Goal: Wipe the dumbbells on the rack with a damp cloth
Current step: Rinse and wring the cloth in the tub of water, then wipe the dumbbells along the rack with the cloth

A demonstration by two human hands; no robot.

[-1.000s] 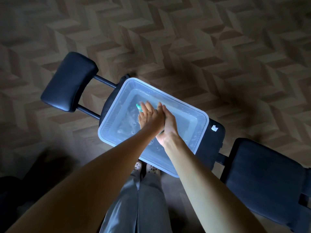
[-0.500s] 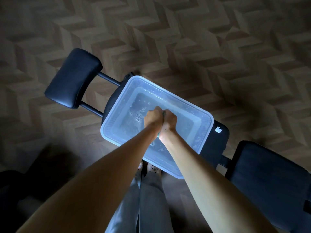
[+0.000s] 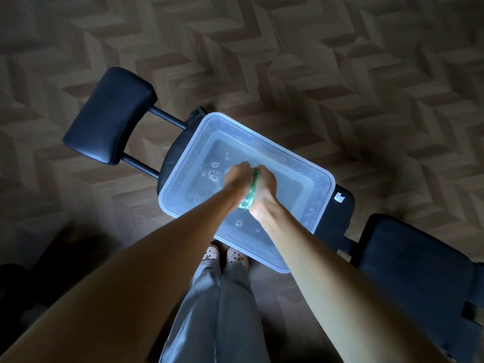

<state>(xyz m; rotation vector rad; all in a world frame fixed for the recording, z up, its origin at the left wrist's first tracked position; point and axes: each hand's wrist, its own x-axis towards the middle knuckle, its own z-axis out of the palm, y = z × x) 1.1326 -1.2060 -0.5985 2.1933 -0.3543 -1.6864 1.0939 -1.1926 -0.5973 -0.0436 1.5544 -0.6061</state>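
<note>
From the head camera, looking straight down, both arms reach out over a clear plastic tub (image 3: 170, 197) that sits crosswise on the black seat of a workout bench (image 3: 339, 218), presumably put there so the water is at a handy height rather than down on the floor. The left hand (image 3: 237, 176) and the right hand (image 3: 265, 188) are balled into fists side by side, knuckles almost touching, and between them they squeeze a green cloth (image 3: 250, 196); only a strip of it shows in the gap between the fists and just below them. The fingers of both hands are curled tightly round it, which looks to me like wringing, done above the tub so the drips fall back in. The water is shallow and a little soapy, with clusters of bubbles (image 3: 214, 174) floating just left of the left fist. Off to the left a padded roller (image 3: 110, 113) sticks out on two bars, and the bench's larger back pad (image 3: 408, 260) lies to the right. The person's light shoes (image 3: 225, 254) show below the near edge of the tub, on a wood-patterned floor (image 3: 340, 61). The dumbbells and their rack are nowhere in view, so the wiping itself has not begun; I'd judge this as getting the cloth damp rather than dripping.
</note>
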